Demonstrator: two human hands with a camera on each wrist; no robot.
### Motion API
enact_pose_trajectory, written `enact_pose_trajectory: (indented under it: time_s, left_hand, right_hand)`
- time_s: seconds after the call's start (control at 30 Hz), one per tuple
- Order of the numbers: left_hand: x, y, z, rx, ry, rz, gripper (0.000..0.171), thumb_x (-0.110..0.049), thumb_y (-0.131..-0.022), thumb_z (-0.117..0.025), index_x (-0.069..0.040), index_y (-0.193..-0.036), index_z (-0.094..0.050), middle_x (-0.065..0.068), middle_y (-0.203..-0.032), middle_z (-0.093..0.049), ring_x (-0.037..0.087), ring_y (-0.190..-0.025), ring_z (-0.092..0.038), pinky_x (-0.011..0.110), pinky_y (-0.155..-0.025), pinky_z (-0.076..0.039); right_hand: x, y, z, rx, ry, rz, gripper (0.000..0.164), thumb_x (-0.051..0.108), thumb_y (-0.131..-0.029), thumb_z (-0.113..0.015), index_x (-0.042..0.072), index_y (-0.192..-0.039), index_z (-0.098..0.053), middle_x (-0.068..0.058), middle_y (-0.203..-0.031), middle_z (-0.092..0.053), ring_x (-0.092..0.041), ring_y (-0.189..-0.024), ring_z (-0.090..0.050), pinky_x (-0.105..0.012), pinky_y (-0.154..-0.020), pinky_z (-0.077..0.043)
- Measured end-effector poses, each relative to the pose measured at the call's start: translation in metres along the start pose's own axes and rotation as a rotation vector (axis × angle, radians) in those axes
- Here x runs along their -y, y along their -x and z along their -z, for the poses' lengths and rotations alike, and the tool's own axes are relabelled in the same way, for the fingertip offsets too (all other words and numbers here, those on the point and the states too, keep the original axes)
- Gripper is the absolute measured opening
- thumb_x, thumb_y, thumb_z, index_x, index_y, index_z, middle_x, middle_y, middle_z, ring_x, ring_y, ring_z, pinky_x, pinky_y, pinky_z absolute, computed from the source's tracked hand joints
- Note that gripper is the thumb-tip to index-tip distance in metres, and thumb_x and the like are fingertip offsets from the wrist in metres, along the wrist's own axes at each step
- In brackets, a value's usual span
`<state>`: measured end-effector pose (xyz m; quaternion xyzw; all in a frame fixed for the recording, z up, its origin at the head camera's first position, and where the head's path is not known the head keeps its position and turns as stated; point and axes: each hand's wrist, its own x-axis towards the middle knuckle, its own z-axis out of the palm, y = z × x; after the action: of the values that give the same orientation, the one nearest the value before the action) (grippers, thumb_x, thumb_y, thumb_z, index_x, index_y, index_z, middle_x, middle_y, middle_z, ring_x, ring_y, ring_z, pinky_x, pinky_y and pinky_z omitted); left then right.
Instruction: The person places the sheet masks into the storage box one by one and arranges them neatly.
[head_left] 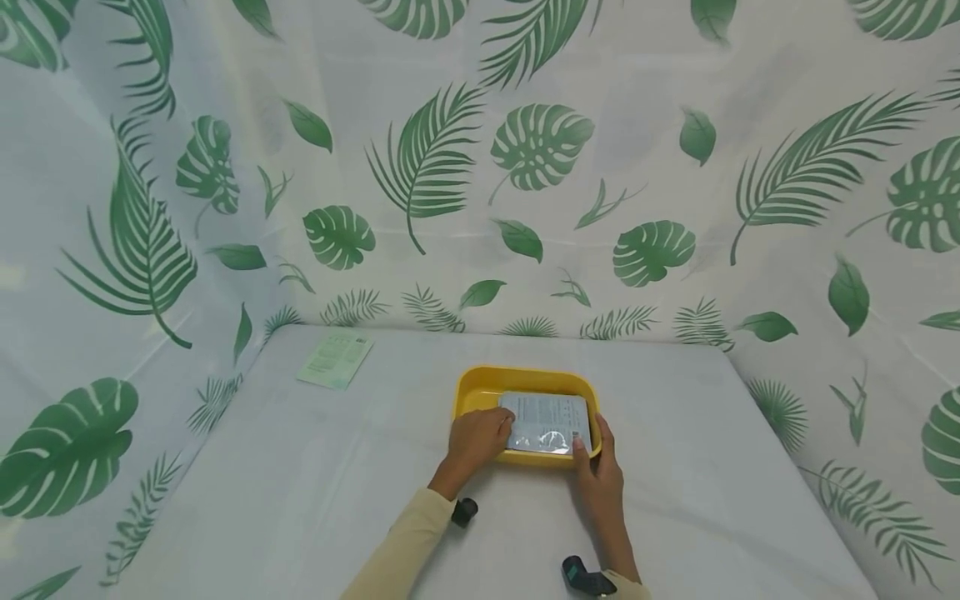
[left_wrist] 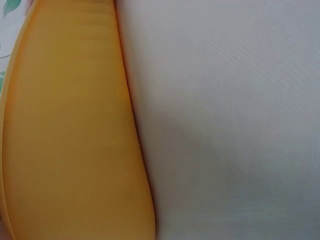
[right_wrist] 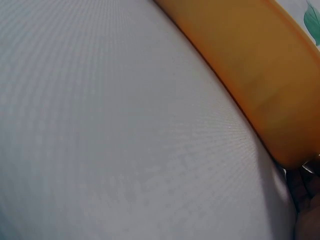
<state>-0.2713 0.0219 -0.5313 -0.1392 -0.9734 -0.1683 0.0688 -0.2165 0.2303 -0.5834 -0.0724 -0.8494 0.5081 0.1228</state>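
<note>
A yellow plastic tray (head_left: 525,458) with rounded corners sits on the white table. Inside it lies a flat silvery-grey packet (head_left: 546,417) with printed text and a shiny lower part, mostly towards the tray's right side. My left hand (head_left: 477,437) reaches over the tray's front-left rim, its curled fingers pinching the packet's left edge. At the front-right corner, my right hand (head_left: 600,471) grips the tray, fingers along the outer side and thumb over the rim by the packet's corner. Both wrist views show mainly the tray's outer wall (left_wrist: 70,125); a few dark right-hand fingers (right_wrist: 305,187) appear beside it.
A pale green printed card or packet (head_left: 335,358) lies at the table's back left. The white-covered table (head_left: 300,500) meets leaf-patterned curtains (head_left: 465,50) at the back and sides. Dark wrist cameras (head_left: 585,577) sit by both sleeves.
</note>
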Motion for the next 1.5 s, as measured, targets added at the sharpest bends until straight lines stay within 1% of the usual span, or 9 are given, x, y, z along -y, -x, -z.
enact_pose_trajectory:
  time_s: [0.13, 0.27, 0.63, 0.8, 0.93, 1.1, 1.23, 1.37, 1.5]
  left_hand:
    - [-0.003, 0.002, 0.001, -0.034, -0.049, 0.024, 0.022, -0.029, -0.097, -0.054, -0.016, -0.100, -0.072, -0.006, -0.061, -0.056, 0.009, -0.051, -0.042, 0.022, -0.046, -0.033]
    - [-0.004, 0.006, 0.004, -0.044, -0.046, 0.038, 0.022, -0.028, -0.097, -0.055, -0.013, -0.098, -0.072, -0.006, -0.054, -0.044, 0.010, -0.048, -0.038, 0.023, -0.044, -0.028]
    - [0.001, 0.001, 0.004, -0.047, 0.055, -0.011, 0.021, -0.028, -0.096, -0.058, -0.015, -0.100, -0.074, -0.009, -0.051, -0.040, 0.005, -0.044, -0.034, 0.020, -0.043, -0.023]
    - [-0.001, 0.003, 0.005, -0.064, -0.028, 0.004, 0.022, -0.028, -0.097, -0.056, -0.012, -0.100, -0.071, -0.006, -0.052, -0.041, 0.009, -0.044, -0.036, 0.021, -0.042, -0.026]
    - [-0.001, 0.005, 0.003, -0.172, -0.085, -0.034, 0.018, -0.024, -0.096, -0.056, -0.010, -0.095, -0.068, -0.003, -0.058, -0.051, 0.010, -0.049, -0.044, 0.022, -0.044, -0.036]
    - [0.006, 0.007, 0.000, -0.296, 0.033, -0.152, 0.013, -0.017, -0.095, -0.059, -0.010, -0.094, -0.070, 0.001, -0.078, -0.069, 0.013, -0.069, -0.062, 0.024, -0.062, -0.053]
    - [0.013, 0.008, 0.000, -0.350, 0.200, -0.231, 0.011, -0.009, -0.093, -0.060, -0.009, -0.097, -0.070, 0.003, -0.092, -0.071, 0.017, -0.086, -0.066, 0.028, -0.077, -0.055]
    - [0.028, 0.006, 0.003, -0.448, 0.341, -0.162, 0.014, -0.003, -0.092, -0.060, -0.010, -0.100, -0.069, 0.003, -0.099, -0.068, 0.018, -0.096, -0.061, 0.032, -0.086, -0.053]
    - [0.061, 0.003, 0.013, -0.529, 0.452, 0.078, 0.016, 0.000, -0.091, -0.058, -0.008, -0.099, -0.069, 0.008, -0.100, -0.068, 0.024, -0.098, -0.060, 0.040, -0.089, -0.049]
  right_hand:
    - [0.002, 0.000, 0.001, 0.012, 0.004, -0.022, 0.064, 0.046, -0.099, -0.050, 0.034, -0.154, -0.020, -0.010, -0.160, -0.029, -0.035, -0.147, -0.026, -0.055, -0.116, -0.024]
    - [0.003, 0.001, 0.000, 0.023, 0.008, -0.046, 0.065, 0.047, -0.099, -0.050, 0.036, -0.155, -0.018, -0.008, -0.161, -0.028, -0.034, -0.148, -0.024, -0.056, -0.117, -0.022]
    - [0.003, -0.001, -0.001, 0.007, 0.009, -0.035, 0.064, 0.046, -0.099, -0.050, 0.037, -0.154, -0.019, -0.007, -0.161, -0.028, -0.033, -0.149, -0.024, -0.055, -0.117, -0.022]
    - [0.004, -0.001, -0.001, 0.005, 0.004, -0.027, 0.064, 0.045, -0.099, -0.050, 0.035, -0.155, -0.019, -0.006, -0.161, -0.028, -0.032, -0.149, -0.024, -0.054, -0.117, -0.022]
    - [0.003, 0.000, -0.001, 0.003, -0.003, -0.023, 0.064, 0.045, -0.099, -0.050, 0.035, -0.155, -0.020, -0.006, -0.161, -0.028, -0.032, -0.149, -0.023, -0.054, -0.117, -0.022]
    - [0.001, 0.000, -0.001, -0.004, 0.001, -0.027, 0.063, 0.046, -0.099, -0.050, 0.037, -0.154, -0.019, -0.007, -0.161, -0.028, -0.034, -0.148, -0.024, -0.054, -0.117, -0.022]
    - [-0.001, 0.000, 0.000, -0.003, 0.000, -0.035, 0.064, 0.046, -0.099, -0.050, 0.038, -0.154, -0.018, -0.008, -0.161, -0.028, -0.036, -0.148, -0.024, -0.056, -0.116, -0.022]
    - [-0.002, 0.000, 0.000, 0.000, -0.002, -0.033, 0.063, 0.046, -0.099, -0.050, 0.039, -0.154, -0.018, -0.008, -0.161, -0.028, -0.036, -0.148, -0.024, -0.056, -0.116, -0.022]
    - [-0.001, -0.002, -0.001, 0.009, -0.003, -0.034, 0.064, 0.047, -0.099, -0.050, 0.038, -0.154, -0.018, -0.008, -0.161, -0.027, -0.036, -0.148, -0.023, -0.055, -0.117, -0.022]
